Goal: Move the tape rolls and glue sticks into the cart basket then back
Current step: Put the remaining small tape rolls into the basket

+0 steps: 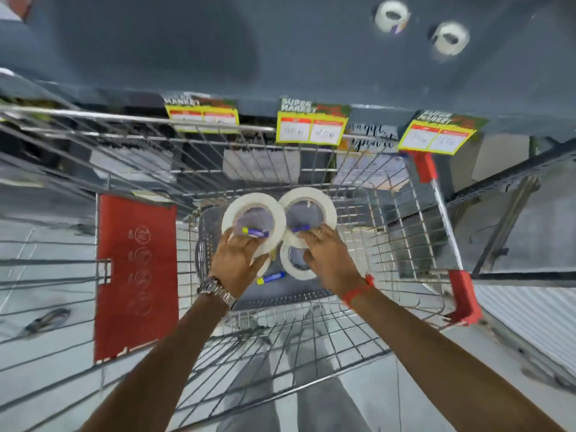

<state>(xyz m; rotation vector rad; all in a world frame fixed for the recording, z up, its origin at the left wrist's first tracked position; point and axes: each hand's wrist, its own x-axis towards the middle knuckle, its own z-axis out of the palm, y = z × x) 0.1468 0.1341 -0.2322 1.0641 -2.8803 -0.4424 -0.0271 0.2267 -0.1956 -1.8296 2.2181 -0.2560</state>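
Note:
Both hands reach down into the wire cart basket (pixel 389 213). My left hand (pixel 238 260) grips a large white tape roll (pixel 249 204) together with a blue and yellow glue stick (pixel 255 233). In my right hand (pixel 330 260) are a second large tape roll (pixel 314 198) and a glue stick (pixel 300 228). A smaller tape roll (pixel 291 269) lies between the hands on the basket floor, touching my right fingers. A third glue stick (pixel 271 278) lies loose beside it. Two more white tape rolls, one left (pixel 391 15) and one right (pixel 450 37), rest on the grey shelf above.
The grey shelf (pixel 218 42) runs across the top, with yellow price tags (pixel 311 129) along its front edge. The cart has a red fold-down seat flap (pixel 135 275) at left and red corner guards (pixel 464 294) at right. Tiled floor shows beneath.

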